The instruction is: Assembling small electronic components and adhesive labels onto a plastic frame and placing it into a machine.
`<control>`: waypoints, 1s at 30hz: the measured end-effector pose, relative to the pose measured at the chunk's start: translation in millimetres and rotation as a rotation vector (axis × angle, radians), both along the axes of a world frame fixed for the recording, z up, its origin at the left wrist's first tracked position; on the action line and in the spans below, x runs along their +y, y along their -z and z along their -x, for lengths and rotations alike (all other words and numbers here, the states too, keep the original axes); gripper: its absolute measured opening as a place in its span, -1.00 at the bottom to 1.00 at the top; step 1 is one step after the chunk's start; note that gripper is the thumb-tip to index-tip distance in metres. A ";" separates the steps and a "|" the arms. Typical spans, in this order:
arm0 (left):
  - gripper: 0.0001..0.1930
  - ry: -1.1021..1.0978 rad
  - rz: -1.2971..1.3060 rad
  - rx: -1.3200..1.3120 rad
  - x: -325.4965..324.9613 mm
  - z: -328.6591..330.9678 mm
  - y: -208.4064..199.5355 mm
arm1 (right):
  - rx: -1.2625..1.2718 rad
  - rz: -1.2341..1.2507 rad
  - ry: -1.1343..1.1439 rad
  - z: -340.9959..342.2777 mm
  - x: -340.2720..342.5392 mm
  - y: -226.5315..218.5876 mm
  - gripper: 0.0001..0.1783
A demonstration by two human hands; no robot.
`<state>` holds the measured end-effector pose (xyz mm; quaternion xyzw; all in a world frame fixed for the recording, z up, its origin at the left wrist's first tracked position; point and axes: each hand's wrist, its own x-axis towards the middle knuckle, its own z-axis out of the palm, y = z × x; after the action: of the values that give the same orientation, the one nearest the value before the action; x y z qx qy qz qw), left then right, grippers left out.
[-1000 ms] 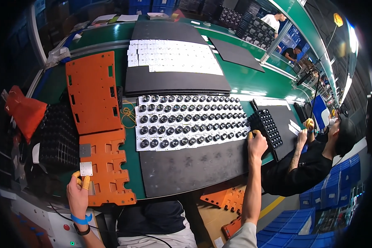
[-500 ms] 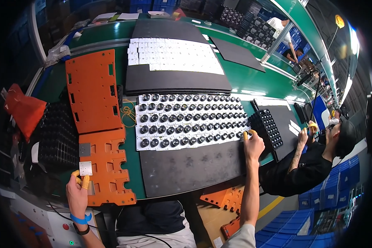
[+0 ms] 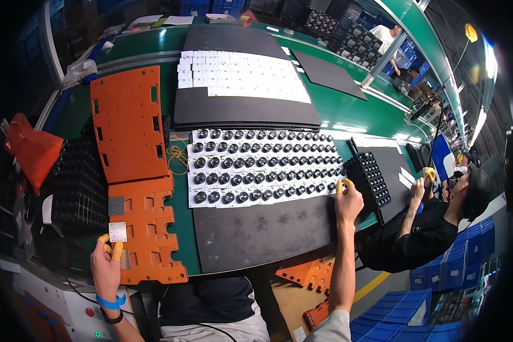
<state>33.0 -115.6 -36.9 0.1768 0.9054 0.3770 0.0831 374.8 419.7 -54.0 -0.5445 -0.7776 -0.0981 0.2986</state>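
Note:
My left hand (image 3: 105, 269), with yellow finger cots, is at the left side of the orange fixture (image 3: 148, 228). Its thumb and a fingertip are apart, by the lower edge of a small white square plate (image 3: 117, 232) lying on the fixture. My right hand (image 3: 349, 205) also wears yellow finger cots. Its fingers are closed at the right end of the nearest row of white boards (image 3: 256, 198) with round black parts; what they pinch is too small to make out. Several such rows lie on a dark mat (image 3: 262, 233).
An orange panel (image 3: 128, 125) stands behind the fixture. Farther back, white boards (image 3: 239, 71) cover stacked dark sheets. A black tray (image 3: 373, 178) sits right of my right hand, close to a co-worker in black (image 3: 427, 233). Black trays (image 3: 77, 188) are stacked at left, beside a red bag (image 3: 31, 151).
The whole view has shifted very slightly. Both my hands keep nearly the same places at the plate and the row's end. The co-worker's hands have moved a little.

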 end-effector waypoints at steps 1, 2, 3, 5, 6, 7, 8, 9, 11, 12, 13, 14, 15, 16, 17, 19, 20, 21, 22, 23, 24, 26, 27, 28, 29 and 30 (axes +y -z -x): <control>-0.71 -0.002 0.002 -0.001 0.5 -0.6 -2.0 | 0.030 0.023 -0.045 2.9 -4.5 -1.2 -0.72; -0.71 -0.002 0.004 -0.005 0.9 -1.3 -4.1 | -0.003 0.033 -0.074 5.0 -8.3 -1.2 -0.72; -0.71 0.002 0.004 -0.010 1.4 -1.3 -5.1 | -0.004 0.033 -0.074 7.2 -11.1 -2.6 -0.72; -0.71 -0.002 -0.001 -0.013 0.5 -1.0 -3.2 | 0.007 0.033 -0.131 10.9 -14.7 -3.6 -0.75; -0.70 -0.005 -0.009 -0.014 0.7 -0.3 -2.0 | 0.006 0.033 -0.131 10.4 -13.2 -2.6 -0.75; -0.70 -0.005 -0.010 -0.016 -0.2 0.5 0.1 | 0.004 0.036 -0.114 9.8 -10.8 -0.4 -0.76; -0.70 0.001 -0.006 -0.002 -2.0 1.4 2.9 | 0.003 0.040 -0.098 9.3 -9.4 1.1 -0.78; -0.69 0.006 -0.001 0.013 -2.8 1.8 4.2 | 0.004 0.041 -0.100 10.4 -9.1 1.6 -0.78; -0.69 -0.006 0.007 0.014 -2.2 1.5 4.1 | 0.010 0.041 -0.075 12.2 -9.2 2.2 -0.79; -0.69 -0.015 0.015 0.011 -2.1 1.4 4.2 | 0.008 0.043 -0.078 13.4 -9.7 2.7 -0.79; -0.69 -0.017 0.016 0.010 -1.4 1.3 2.9 | 0.005 0.034 -0.065 14.4 -10.0 3.1 -0.79; -0.69 -0.020 0.003 -0.010 0.0 1.1 0.4 | 0.001 0.025 -0.052 15.2 -10.2 3.6 -0.79; -0.69 -0.020 -0.012 -0.031 1.1 0.5 -1.1 | 0.000 0.026 -0.052 13.9 -9.3 4.8 -0.79; -0.69 -0.020 -0.013 -0.033 1.9 -0.1 -1.5 | 0.004 -0.016 -0.048 12.3 -7.5 6.5 -0.78; -0.69 -0.022 0.002 -0.021 2.6 -0.6 -1.9 | 0.009 -0.058 -0.043 10.7 -6.1 7.6 -0.77; -0.68 -0.028 0.019 -0.009 1.3 -0.5 -0.7 | 0.019 -0.030 -0.030 13.9 -9.1 6.0 -0.77; -0.68 -0.028 0.006 -0.025 0.4 0.4 1.5 | 0.028 -0.003 -0.014 15.1 -11.0 4.8 -0.77; -0.68 -0.031 -0.006 -0.040 -0.8 0.7 2.9 | 0.028 -0.002 -0.017 18.6 -16.2 1.5 -0.77; -0.68 -0.033 -0.006 -0.040 -1.1 0.3 2.8 | 0.055 0.038 -0.057 22.6 -23.3 -3.1 -0.76; -0.68 -0.039 -0.009 -0.036 -0.9 -0.3 2.4 | 0.082 0.078 -0.097 24.7 -27.0 -5.0 -0.75; -0.68 -0.042 -0.013 -0.033 -0.5 -0.8 2.3 | 0.088 0.040 -0.163 25.6 -29.3 -5.3 -0.72; -0.68 -0.036 -0.013 -0.024 -0.8 -0.9 2.5 | 0.067 0.046 -0.200 27.8 -34.7 -8.5 -0.71; -0.67 -0.031 -0.013 -0.015 -1.3 -0.6 2.4 | 0.048 0.054 -0.239 30.7 -38.7 -11.8 -0.70; -0.67 -0.031 -0.013 -0.015 -2.6 0.0 4.3 | 0.056 0.060 -0.244 31.1 -38.5 -10.1 -0.69; -0.67 -0.030 -0.016 -0.005 -4.6 0.7 7.8 | 0.056 0.060 -0.245 31.2 -39.3 -10.5 -0.69; -0.67 -0.030 -0.020 0.004 -5.2 1.1 10.0 | 0.049 0.078 -0.240 31.2 -39.9 -11.7 -0.68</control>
<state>31.8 -120.8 -46.9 0.1647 0.9043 0.3869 0.0740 343.5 379.9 -42.3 -0.4611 -0.8329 -0.0180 0.3056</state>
